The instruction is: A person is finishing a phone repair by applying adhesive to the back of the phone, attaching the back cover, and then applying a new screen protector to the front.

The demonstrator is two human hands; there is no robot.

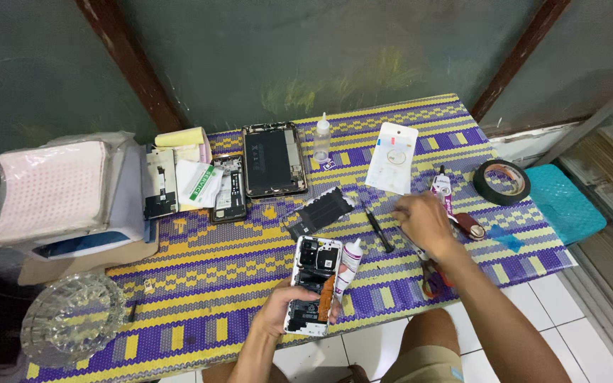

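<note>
My left hand (282, 312) holds an opened white smartphone (313, 284) with its back cover off and its insides showing, low over the purple and yellow woven mat (200, 269). My right hand (426, 221) reaches out to the right side of the mat, fingers curled down over small tools beside a small glue tube (441, 188) and a red-brown handled tool (471, 225). Whether that hand grips anything is hidden. A white glue tube (349, 264) lies right of the phone, and a black screwdriver (377, 228) lies between the hands.
At the back lie an opened tablet (274, 160), a dismantled phone (229, 190), a small dropper bottle (321, 137), a white packet (392, 157) and a black part (321, 211). A black tape roll (502, 181) sits far right, a glass ashtray (72, 318) front left, white boxes (58, 191) left.
</note>
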